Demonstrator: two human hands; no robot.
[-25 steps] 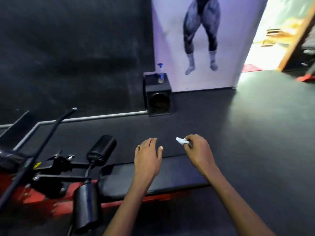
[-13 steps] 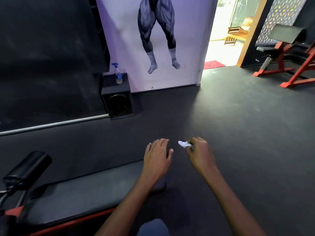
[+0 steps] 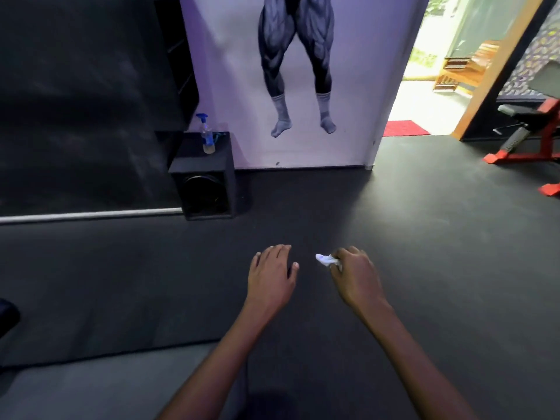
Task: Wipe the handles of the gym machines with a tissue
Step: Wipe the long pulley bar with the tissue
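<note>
My right hand (image 3: 356, 275) pinches a small crumpled white tissue (image 3: 325, 260) that sticks out to the left of its fingers. My left hand (image 3: 271, 272) hovers beside it, palm down, fingers relaxed and holding nothing. Both hands are held out over the dark rubber floor (image 3: 394, 237). A red-framed gym bench (image 3: 527, 137) with a black pad stands at the far right. The padded bench (image 3: 100, 386) I was at shows only as a grey pad at the bottom left. No machine handle is near either hand.
A black speaker box (image 3: 206, 186) stands against the wall with a spray bottle (image 3: 206, 134) on top. A poster of muscular legs (image 3: 297, 71) covers the wall panel. An open doorway (image 3: 424, 86) with a red mat (image 3: 406, 128) lies right of it.
The view has swung to the right, away from the black and red bench machine, which has slid out at the lower left. Both hands keep their pose, the tissue still pinched.
</note>
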